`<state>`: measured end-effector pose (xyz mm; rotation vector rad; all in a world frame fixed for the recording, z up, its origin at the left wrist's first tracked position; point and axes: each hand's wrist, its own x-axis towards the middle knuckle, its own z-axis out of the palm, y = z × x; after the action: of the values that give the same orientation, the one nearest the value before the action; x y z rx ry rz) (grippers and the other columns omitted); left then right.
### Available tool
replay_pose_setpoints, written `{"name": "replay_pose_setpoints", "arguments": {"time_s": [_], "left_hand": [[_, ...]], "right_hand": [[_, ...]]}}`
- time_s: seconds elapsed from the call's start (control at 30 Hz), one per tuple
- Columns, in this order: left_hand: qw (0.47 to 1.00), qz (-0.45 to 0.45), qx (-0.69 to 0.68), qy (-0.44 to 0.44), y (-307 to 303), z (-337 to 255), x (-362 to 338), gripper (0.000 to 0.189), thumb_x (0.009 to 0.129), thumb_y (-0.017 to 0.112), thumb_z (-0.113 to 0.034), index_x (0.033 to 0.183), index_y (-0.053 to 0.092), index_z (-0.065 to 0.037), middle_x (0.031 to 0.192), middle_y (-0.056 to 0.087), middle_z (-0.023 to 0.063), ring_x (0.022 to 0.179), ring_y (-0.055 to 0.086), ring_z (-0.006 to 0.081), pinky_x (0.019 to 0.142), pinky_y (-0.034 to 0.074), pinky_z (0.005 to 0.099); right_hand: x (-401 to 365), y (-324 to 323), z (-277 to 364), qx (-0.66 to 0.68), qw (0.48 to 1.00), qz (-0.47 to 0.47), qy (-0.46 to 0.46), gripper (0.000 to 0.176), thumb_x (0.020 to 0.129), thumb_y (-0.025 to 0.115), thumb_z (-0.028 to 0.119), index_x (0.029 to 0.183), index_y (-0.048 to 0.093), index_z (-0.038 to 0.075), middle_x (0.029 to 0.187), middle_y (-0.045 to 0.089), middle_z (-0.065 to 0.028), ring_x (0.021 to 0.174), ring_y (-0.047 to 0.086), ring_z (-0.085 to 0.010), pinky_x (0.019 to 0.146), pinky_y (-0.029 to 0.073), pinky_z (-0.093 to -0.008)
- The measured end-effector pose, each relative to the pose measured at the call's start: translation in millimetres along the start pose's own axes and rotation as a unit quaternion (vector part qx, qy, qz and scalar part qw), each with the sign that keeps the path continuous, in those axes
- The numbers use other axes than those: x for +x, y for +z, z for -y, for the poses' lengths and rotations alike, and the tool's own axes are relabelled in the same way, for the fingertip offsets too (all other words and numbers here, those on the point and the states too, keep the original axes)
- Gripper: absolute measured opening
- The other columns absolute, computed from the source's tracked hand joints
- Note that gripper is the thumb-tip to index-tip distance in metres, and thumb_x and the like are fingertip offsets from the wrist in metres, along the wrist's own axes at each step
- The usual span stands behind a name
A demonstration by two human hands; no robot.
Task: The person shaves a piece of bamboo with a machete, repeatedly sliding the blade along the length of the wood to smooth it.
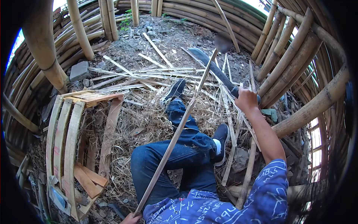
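Left fingers around bamboo strip

A dirt floor is seen strewn with split bamboo strips and dry shavings, ringed by walls of bamboo poles. A weathered wooden pallet is set at left, a grey stone block beyond it. Daylight is admitted between the poles.
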<state>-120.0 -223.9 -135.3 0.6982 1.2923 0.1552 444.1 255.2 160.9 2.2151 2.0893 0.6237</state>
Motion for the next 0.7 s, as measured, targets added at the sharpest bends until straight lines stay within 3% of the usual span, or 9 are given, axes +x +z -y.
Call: {"name": "replay_pose_setpoints", "arguments": {"time_s": [0.13, 0.27, 0.33, 0.4, 0.47, 0.57, 0.67, 0.7], "left_hand": [[0.995, 0.004, -0.085, -0.043, 4, -28, -16, 0.021, 0.094, 0.053, -0.025, 0.087, 0.061, -0.007, 0.056, 0.046, -0.0026, 0.046, 0.042, 0.009, 0.043, 0.033, 0.0276], [0.996, 0.023, -0.071, -0.046, -3, -23, -5, 0.024, 0.092, 0.055, -0.026, 0.086, 0.063, -0.004, 0.056, 0.049, -0.0001, 0.047, 0.046, 0.0118, 0.044, 0.037, 0.0295], [0.998, 0.026, 0.026, -0.051, -8, -40, 6, 0.034, 0.09, 0.06, -0.031, 0.074, 0.061, -0.002, 0.057, 0.051, -0.0013, 0.051, 0.047, 0.0098, 0.047, 0.037, 0.0291], [0.999, 0.017, 0.034, -0.032, -4, -56, 11, 0.035, 0.09, 0.06, -0.032, 0.073, 0.061, -0.002, 0.056, 0.05, -0.0015, 0.05, 0.046, 0.0096, 0.046, 0.036, 0.0285], [0.998, 0.012, 0.066, 0.012, -10, -61, 15, 0.035, 0.09, 0.061, -0.032, 0.074, 0.062, -0.001, 0.055, 0.05, -0.0004, 0.05, 0.048, 0.0104, 0.046, 0.037, 0.0291], [0.997, -0.019, 0.073, -0.018, -21, -67, -6, 0.035, 0.09, 0.06, -0.032, 0.078, 0.064, 0.001, 0.056, 0.053, 0.002, 0.052, 0.052, 0.0127, 0.048, 0.04, 0.032], [0.975, -0.014, 0.174, 0.135, -48, 75, 15, 0.03, 0.089, 0.057, -0.028, 0.087, 0.065, 0.001, 0.057, 0.053, 0.0033, 0.05, 0.052, 0.0159, 0.047, 0.043, 0.0327], [0.982, -0.019, 0.183, 0.048, -42, 40, -12, 0.033, 0.087, 0.058, -0.028, 0.09, 0.067, 0.003, 0.058, 0.055, 0.0049, 0.055, 0.055, 0.0165, 0.052, 0.046, 0.0335]], "right_hand": [[-5, 2, 0, 0.002, 1.0, 0.006, 0.0, 0.021, 0.073, 0.068, 0.018, 0.086, 0.061, 0.004, 0.075, 0.068, -0.0188, 0.073, 0.069, -0.0354, 0.069, 0.056, -0.0447], [-7, 5, 1, -0.013, 1.0, 0.016, -0.003, 0.017, 0.074, 0.067, 0.017, 0.086, 0.061, 0.006, 0.076, 0.069, -0.0175, 0.072, 0.07, -0.0322, 0.067, 0.056, -0.0429], [-19, 5, 12, -0.016, 0.994, 0.101, -0.047, 0.012, 0.076, 0.064, 0.014, 0.085, 0.062, 0.008, 0.076, 0.069, -0.0146, 0.07, 0.07, -0.028, 0.064, 0.055, -0.04], [-41, 14, 37, 0.01, 0.98, 0.116, -0.162, 0.004, 0.076, 0.06, 0.012, 0.078, 0.062, 0.01, 0.072, 0.069, -0.011, 0.068, 0.07, -0.0249, 0.064, 0.054, -0.0383], [-60, 17, 65, 0.047, 0.973, 0.059, -0.219, 0.006, 0.07, 0.062, 0.01, 0.075, 0.061, 0.01, 0.071, 0.068, -0.0102, 0.067, 0.07, -0.026, 0.064, 0.054, -0.0383], [-56, 14, 71, 0.086, 0.967, 0.028, -0.238, 0.007, 0.067, 0.064, 0.01, 0.074, 0.061, 0.009, 0.068, 0.067, -0.0098, 0.066, 0.069, -0.0262, 0.063, 0.054, -0.0385], [-36, 11, 50, 0.06, 0.971, 0.011, -0.231, 0.01, 0.064, 0.066, 0.011, 0.073, 0.061, 0.009, 0.067, 0.066, -0.0106, 0.064, 0.068, -0.0278, 0.062, 0.053, -0.0391], [-31, 7, 39, 0.036, 0.973, 0.005, -0.227, 0.012, 0.064, 0.066, 0.011, 0.074, 0.061, 0.009, 0.068, 0.066, -0.011, 0.064, 0.068, -0.0284, 0.062, 0.053, -0.0395]]}}
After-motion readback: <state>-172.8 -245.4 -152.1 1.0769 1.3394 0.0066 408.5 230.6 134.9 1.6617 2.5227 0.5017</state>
